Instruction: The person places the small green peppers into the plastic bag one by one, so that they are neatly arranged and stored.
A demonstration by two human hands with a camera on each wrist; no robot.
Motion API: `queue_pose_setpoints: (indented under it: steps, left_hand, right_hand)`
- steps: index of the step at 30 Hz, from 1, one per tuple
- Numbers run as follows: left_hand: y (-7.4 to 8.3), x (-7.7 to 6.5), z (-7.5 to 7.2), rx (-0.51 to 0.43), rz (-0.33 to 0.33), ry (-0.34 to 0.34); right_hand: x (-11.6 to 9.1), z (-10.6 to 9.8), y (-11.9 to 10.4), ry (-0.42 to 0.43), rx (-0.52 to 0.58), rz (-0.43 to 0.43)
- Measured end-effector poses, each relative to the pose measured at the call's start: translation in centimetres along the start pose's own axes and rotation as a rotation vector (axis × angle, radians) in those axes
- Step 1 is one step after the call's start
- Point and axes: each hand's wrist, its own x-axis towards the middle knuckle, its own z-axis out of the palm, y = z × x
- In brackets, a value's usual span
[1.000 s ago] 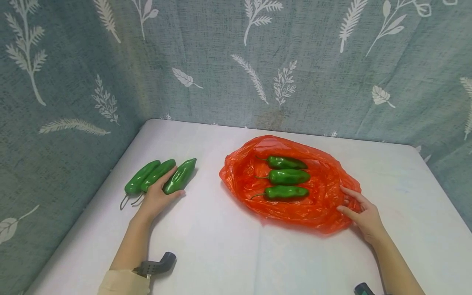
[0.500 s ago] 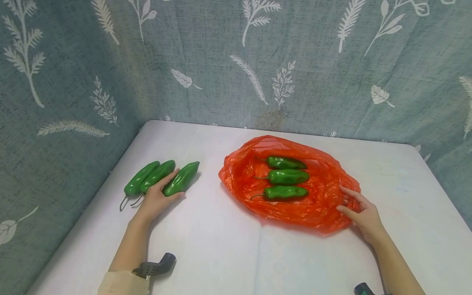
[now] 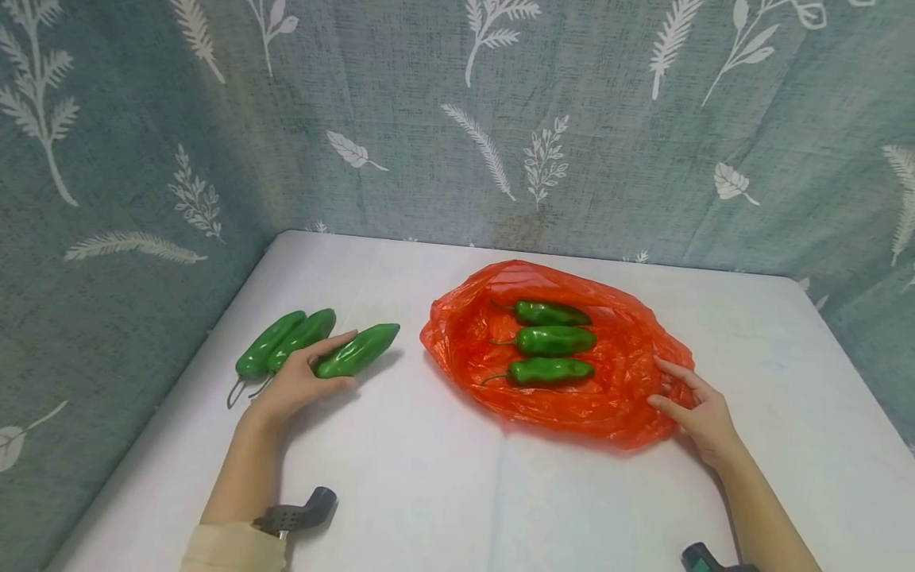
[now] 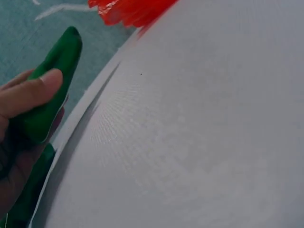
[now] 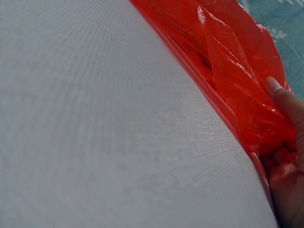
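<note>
My left hand (image 3: 295, 388) grips a green pepper (image 3: 360, 350) at the left of the table, thumb on one side and fingers on the other. In the left wrist view that pepper (image 4: 66, 54) points upward, the thumb lying across it. Beside the hand lie two more green peppers, an outer one (image 3: 266, 348) and an inner one (image 3: 306, 338) partly covered by the hand. My right hand (image 3: 704, 417) holds the right edge of a red plastic bag (image 3: 629, 405). Three green peppers lie in a column inside the bag, the middle one (image 3: 554, 341) between the others.
The white table (image 3: 429, 477) ends at a patterned blue-green cloth (image 3: 400, 95) at the back and left. A dark wrist strap with a camera (image 3: 303, 512) sits on the left forearm. In the right wrist view the bag's crumpled wall (image 5: 232, 71) rises from the table.
The left hand has turned the pepper it holds, its tip swinging right and toward me, away from the two peppers beside it. The right hand and the bag stay put.
</note>
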Motion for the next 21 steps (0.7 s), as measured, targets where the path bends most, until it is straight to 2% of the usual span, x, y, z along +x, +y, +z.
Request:
queue_pose_setpoints:
  steps: [7,12,21]
  left_hand:
    - [0.3,1.0,-0.6,0.032,0.036,-0.061]
    - [1.0,1.8,-0.9,0.074,0.048,-0.062]
    - [2.9,2.9,-0.9,0.069,0.06,-0.069]
  right_hand:
    - [-0.1,0.1,-0.1,0.005,-0.003,-0.014]
    - [-0.1,0.1,-0.1,0.008,-0.008,-0.009]
    - [0.0,0.1,-0.1,0.002,0.009,-0.012]
